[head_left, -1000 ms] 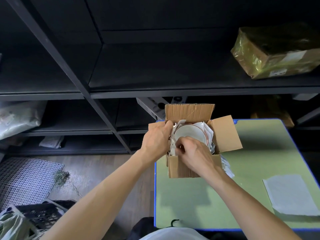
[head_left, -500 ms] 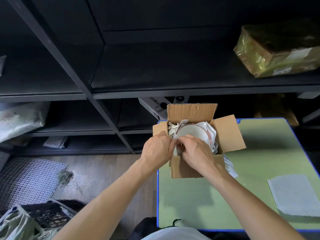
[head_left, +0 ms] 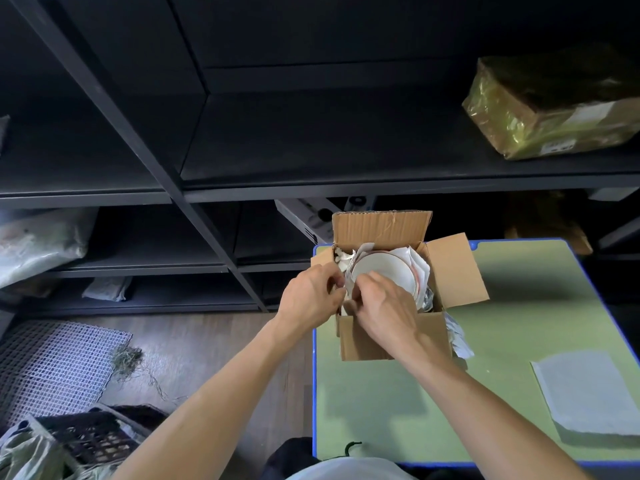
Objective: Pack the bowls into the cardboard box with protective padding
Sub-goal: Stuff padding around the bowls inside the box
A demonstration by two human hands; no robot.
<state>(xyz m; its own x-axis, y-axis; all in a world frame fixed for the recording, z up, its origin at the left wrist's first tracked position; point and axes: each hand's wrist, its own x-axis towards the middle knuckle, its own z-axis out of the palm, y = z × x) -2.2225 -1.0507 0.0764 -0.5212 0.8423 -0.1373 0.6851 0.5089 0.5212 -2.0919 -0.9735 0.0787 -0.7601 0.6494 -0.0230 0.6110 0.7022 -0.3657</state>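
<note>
A small brown corrugated cardboard box [head_left: 360,341] stands at the far left corner of a matte green table with a blue rim [head_left: 519,341]. All four flaps are open: the far one stands upright and the right one slants outward. Inside lies a round, smooth white bowl with a thin reddish rim [head_left: 384,268], tilted so that its hollow faces up and toward the near side. Creased white paper padding [head_left: 415,261] is stuffed around the bowl, its stiff folded edges sticking up on the far and right sides between the bowl and the box walls.

Both hands meet at the near left corner of the box. The left hand [head_left: 311,296] has its fingers curled in, pinching a strip of the padding at the left wall. The right hand [head_left: 384,306] lies over the bowl's near edge with its fingers bent and its thumb on the same strip, gripping it; its fingertips are hidden.

A crinkled white wrapping [head_left: 459,341] lies just beside the box's right wall. Well apart, at the near right of the table, lies a flat greyish rectangular fibrous sheet [head_left: 585,393]. Black metal shelving [head_left: 311,140] fills the far side, with a parcel in glossy yellowish film [head_left: 547,109] on the right. On the wooden floor [head_left: 207,348] to the left lie a white mesh mat [head_left: 52,358] and a black plastic lattice crate [head_left: 90,434].
</note>
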